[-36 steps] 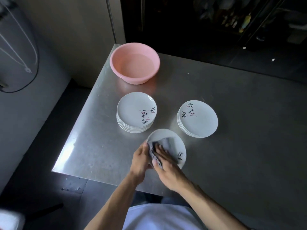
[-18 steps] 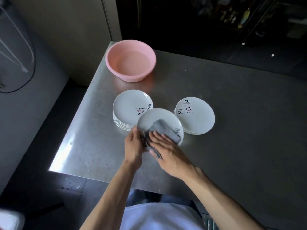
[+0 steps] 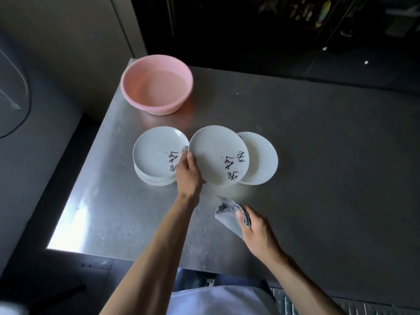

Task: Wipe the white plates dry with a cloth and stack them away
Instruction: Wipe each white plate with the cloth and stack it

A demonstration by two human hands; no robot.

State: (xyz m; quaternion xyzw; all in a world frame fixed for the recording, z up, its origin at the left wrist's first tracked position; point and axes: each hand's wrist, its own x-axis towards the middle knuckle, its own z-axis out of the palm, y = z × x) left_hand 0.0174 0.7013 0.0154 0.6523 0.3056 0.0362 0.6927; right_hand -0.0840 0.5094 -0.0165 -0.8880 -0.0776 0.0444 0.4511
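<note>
While fingers of the left hand point(image 3: 188, 176) pinch a white plate point(image 3: 218, 155) over the right stack point(image 3: 261, 160), the right hand point(image 3: 256, 230) clutches the grey cloth point(image 3: 227, 212); the taller left stack point(image 3: 156, 155) apparently awaits wiping.

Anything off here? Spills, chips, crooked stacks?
Nothing stands out: left stack and right stack sit even, pink basin upright, no chips or spills visible. The only tilted plate is in the left hand; the right hand grips the cloth.
</note>
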